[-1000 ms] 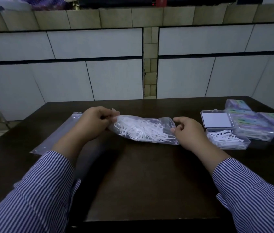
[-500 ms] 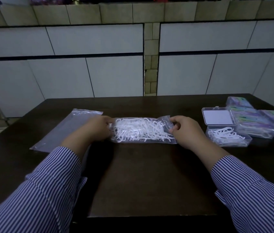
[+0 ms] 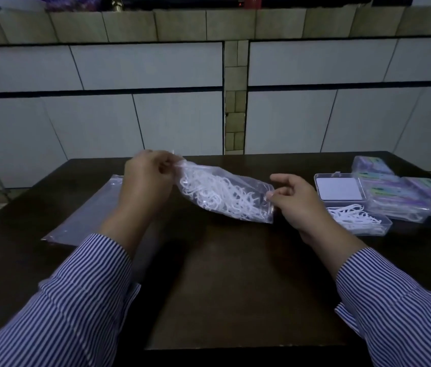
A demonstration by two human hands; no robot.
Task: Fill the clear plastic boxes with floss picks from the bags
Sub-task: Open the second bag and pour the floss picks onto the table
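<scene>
A: Anything changing?
B: Left hand [image 3: 146, 176] is pinching the bag [image 3: 225, 196] end, lifting it off the table [image 3: 235, 287]; right hand [image 3: 292, 201] is pinching its 3 o'clock end.
A: Meaning?
B: Probably tipping picks toward the open box [image 3: 360, 221] at 2 o'clock.

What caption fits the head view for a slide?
Left hand lifts one end of a floss-pick bag; right hand pinches the other.
</scene>
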